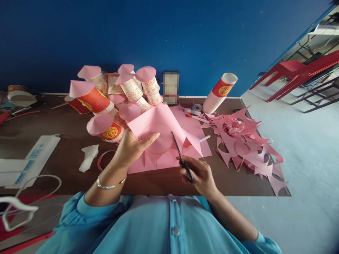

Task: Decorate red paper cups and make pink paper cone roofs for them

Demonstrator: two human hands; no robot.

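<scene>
Left grip [132,150]: pinched on pink sheet [164,127], thumb on top | right grip [200,173]: wrapped around scissors [182,161]

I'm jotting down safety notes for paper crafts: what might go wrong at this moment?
The scissors in the right hand reach the edge of the drawn circle, so a slip might nick it.

The left hand has its thumb lying over that circle, so it could get nicked if the blades came across.

The red cup stands close to that hand, so a careless nudge might topple it.
</scene>
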